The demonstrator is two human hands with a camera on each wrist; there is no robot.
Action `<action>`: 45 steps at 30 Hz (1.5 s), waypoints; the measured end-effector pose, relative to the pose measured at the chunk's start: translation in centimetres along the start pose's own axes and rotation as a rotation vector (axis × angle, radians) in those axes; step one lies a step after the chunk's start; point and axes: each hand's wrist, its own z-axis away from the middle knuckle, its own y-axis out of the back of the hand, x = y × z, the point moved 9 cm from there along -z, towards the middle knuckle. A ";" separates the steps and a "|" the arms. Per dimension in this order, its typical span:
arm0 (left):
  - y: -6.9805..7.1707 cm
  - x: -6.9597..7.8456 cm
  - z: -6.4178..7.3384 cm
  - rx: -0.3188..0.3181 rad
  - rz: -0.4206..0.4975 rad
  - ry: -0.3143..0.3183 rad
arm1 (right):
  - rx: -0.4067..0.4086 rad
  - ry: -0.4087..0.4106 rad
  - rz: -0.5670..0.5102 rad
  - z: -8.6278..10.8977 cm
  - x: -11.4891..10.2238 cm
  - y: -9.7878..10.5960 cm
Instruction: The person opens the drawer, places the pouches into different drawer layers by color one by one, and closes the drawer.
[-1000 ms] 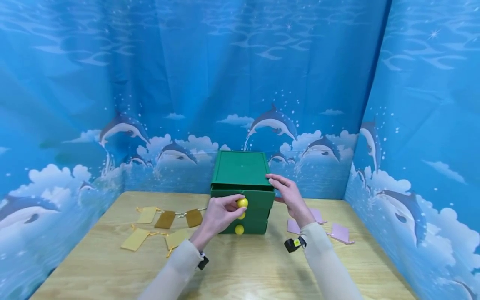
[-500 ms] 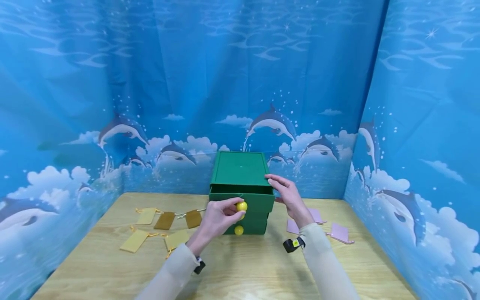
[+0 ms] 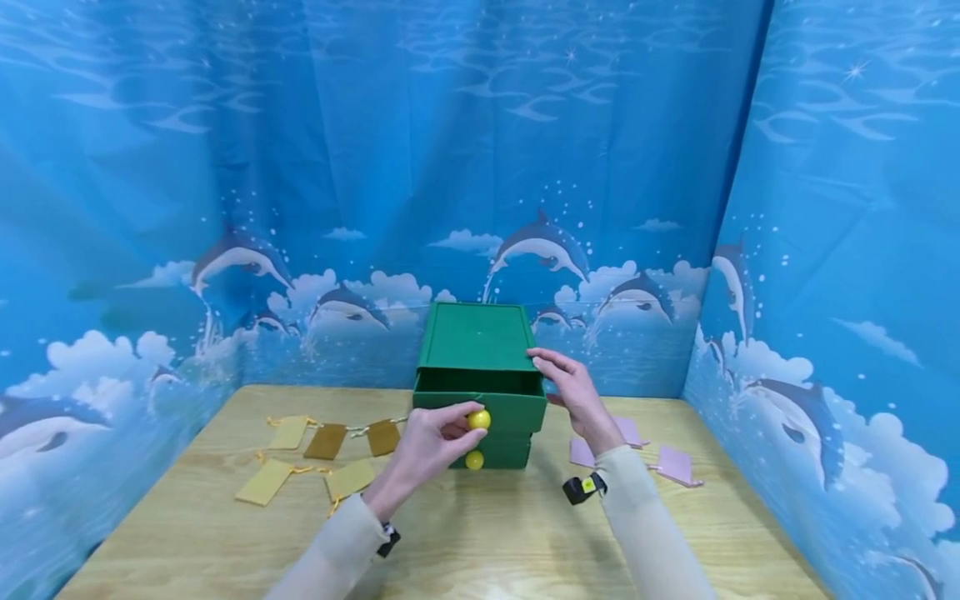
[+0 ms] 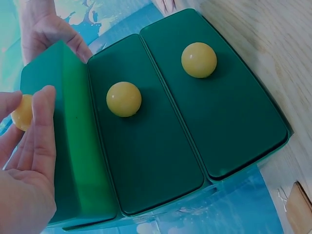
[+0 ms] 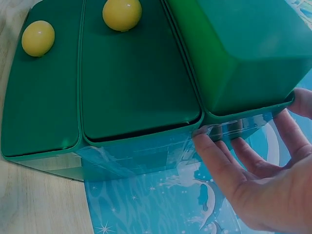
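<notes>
One top drawer stands part-way out of a green drawer unit

Head view: the unit sits on a wood-patterned worktop, in front of a blue curtain printed with dolphins and clouds. The left hand pinches the top drawer's round yellow knob between thumb and fingers. The right hand is open, its fingers extended and touching the unit's right side near the top front corner; nothing is held in it. Below the left hand, a bottom knob shows on the lowest drawer. To the left on the worktop lie three pale yellow pouches and two brown pouches; to the right lie three lilac pouches.

Left wrist view: the left hand's thumb and fingers close on the top knob. The middle drawer and bottom drawer sit flush with the frame, each with a yellow ball knob. The right hand is visible on the far side.

Right wrist view: the right hand's fingers are parted, several tips resting along the unit's side, just beside the projecting top drawer.
</notes>
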 end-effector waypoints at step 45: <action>0.0 1.8 1.8 -0.128 0.050 -0.056 | -0.010 -0.018 -0.018 -0.1 0.2 -0.2</action>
